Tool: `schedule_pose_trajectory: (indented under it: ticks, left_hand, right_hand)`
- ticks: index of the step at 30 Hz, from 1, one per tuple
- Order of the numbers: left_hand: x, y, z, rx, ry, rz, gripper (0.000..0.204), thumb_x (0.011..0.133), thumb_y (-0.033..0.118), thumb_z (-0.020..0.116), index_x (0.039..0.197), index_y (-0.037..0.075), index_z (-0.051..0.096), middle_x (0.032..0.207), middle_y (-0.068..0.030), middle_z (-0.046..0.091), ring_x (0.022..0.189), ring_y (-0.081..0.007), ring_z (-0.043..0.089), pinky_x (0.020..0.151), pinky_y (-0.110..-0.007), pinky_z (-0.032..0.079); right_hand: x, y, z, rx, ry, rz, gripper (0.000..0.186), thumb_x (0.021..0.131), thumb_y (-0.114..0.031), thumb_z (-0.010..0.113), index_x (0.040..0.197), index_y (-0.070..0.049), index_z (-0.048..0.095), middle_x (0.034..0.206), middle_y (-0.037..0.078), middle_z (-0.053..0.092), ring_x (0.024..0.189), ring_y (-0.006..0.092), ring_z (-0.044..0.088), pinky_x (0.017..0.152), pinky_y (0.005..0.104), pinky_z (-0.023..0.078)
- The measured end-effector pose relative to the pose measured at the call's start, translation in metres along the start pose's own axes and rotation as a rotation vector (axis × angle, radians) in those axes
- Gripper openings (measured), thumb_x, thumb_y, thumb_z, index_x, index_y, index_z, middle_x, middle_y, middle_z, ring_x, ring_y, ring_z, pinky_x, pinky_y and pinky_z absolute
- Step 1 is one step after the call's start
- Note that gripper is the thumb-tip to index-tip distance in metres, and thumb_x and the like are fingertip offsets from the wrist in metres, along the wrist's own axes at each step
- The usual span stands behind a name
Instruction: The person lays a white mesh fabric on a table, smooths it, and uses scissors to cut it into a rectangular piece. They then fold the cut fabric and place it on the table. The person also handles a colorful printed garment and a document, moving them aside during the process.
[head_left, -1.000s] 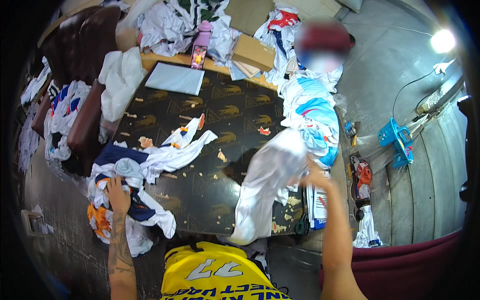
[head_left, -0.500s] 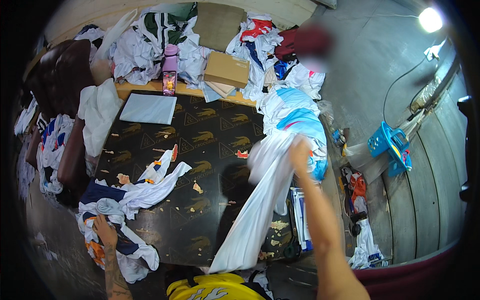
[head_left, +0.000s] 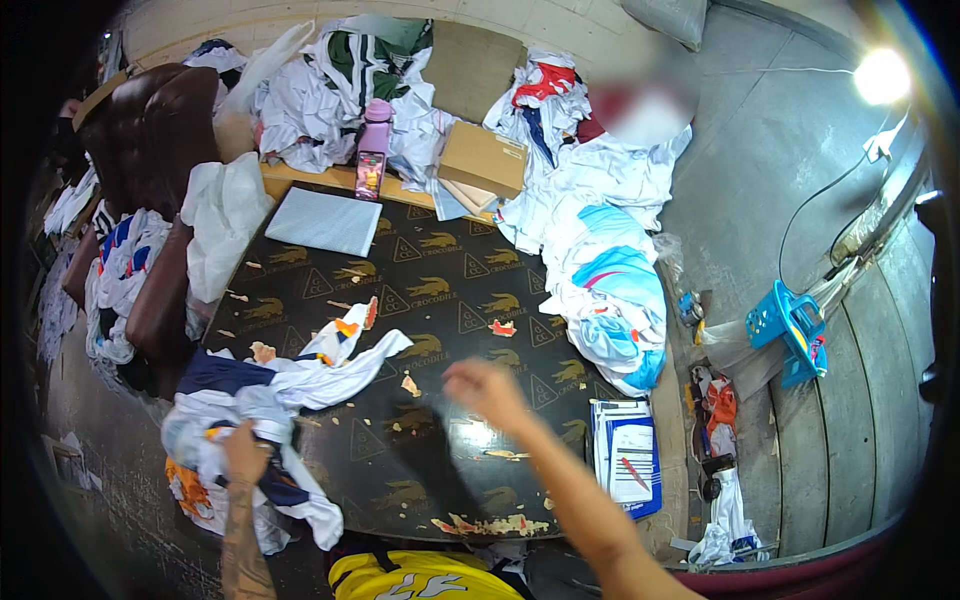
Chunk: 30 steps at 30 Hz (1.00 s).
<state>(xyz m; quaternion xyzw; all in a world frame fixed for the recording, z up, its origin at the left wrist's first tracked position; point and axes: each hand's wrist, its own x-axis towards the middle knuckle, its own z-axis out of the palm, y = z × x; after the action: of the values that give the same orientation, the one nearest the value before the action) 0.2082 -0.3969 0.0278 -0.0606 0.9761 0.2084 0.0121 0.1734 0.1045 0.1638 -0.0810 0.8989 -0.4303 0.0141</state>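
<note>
At the table's left near corner, my left hand has its fingers closed on a crumpled shirt in white, navy and orange, sleeves spread across the dark table. My right hand hovers over the middle of the table, reaching left with its fingers loosely apart and nothing in them. To its right lies a heap of white and light-blue garments along the table's right edge.
The dark printed table top has peeled patches. Papers on a blue clipboard lie near right. At the back are a cardboard box, a purple bottle, a phone and a folded grey sheet. A blue basket hangs right.
My right hand has let go of the long white garment on the right and moved left over the table. The papers now show. My left hand stays at the shirt; the view has shifted.
</note>
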Motion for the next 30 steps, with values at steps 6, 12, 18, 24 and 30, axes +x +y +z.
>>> schedule_pose_trajectory:
  ticks: [6, 12, 18, 24, 30]
  left_hand:
    - [-0.044, 0.113, -0.069, -0.355, -0.349, 0.397, 0.062, 0.070, 0.012, 0.085, 0.128, 0.007, 0.063, 0.129, -0.0185, 0.067, 0.126, -0.0409, 0.062, 0.103, -0.050, 0.048]
    - [-0.026, -0.005, -0.070, 0.070, -0.216, 0.408, 0.138, 0.058, 0.058, 0.099, 0.167, 0.006, 0.033, 0.175, -0.0214, 0.028, 0.165, -0.0444, 0.016, 0.130, -0.070, 0.010]
    - [0.004, -0.195, -0.043, -0.030, 0.120, 0.034, 0.081, 0.085, 0.033, 0.088, 0.151, 0.000, 0.053, 0.155, -0.0271, 0.054, 0.153, -0.0443, 0.042, 0.129, -0.056, 0.029]
    - [0.065, -0.393, -0.199, -0.246, 0.555, -0.164, 0.088, 0.086, 0.017, 0.087, 0.160, -0.006, 0.045, 0.155, -0.0300, 0.058, 0.144, -0.0460, 0.056, 0.122, -0.047, 0.043]
    - [0.038, -0.371, -0.249, -0.880, 0.440, -0.419, 0.071, 0.103, 0.045, 0.074, 0.148, -0.006, 0.056, 0.133, -0.0197, 0.070, 0.121, -0.0297, 0.066, 0.109, -0.043, 0.051]
  right_hand:
    - [-0.050, -0.079, 0.159, -0.052, -0.412, 0.055, 0.057, 0.082, -0.012, 0.080, 0.137, -0.003, 0.066, 0.127, 0.031, 0.073, 0.123, 0.0501, 0.068, 0.103, 0.0523, 0.055]
    - [-0.031, -0.082, 0.067, -0.081, 0.518, -0.124, 0.059, 0.068, 0.008, 0.062, 0.127, 0.001, 0.067, 0.109, 0.018, 0.074, 0.104, 0.0322, 0.072, 0.097, 0.0418, 0.055]
    - [-0.045, -0.096, -0.069, 0.000, 1.254, 0.070, 0.049, 0.090, 0.011, 0.045, 0.136, 0.005, 0.061, 0.132, 0.016, 0.063, 0.126, 0.0279, 0.059, 0.117, 0.0401, 0.041]
    - [-0.097, -0.105, -0.118, -0.010, 1.042, 0.037, 0.034, 0.094, 0.006, 0.050, 0.125, 0.001, 0.064, 0.117, 0.007, 0.067, 0.109, 0.0158, 0.061, 0.103, 0.0293, 0.047]
    - [-0.107, -0.057, -0.132, -0.105, 0.997, 0.027, 0.039, 0.093, 0.003, 0.056, 0.131, 0.002, 0.067, 0.123, 0.006, 0.067, 0.111, 0.0178, 0.061, 0.104, 0.0299, 0.045]
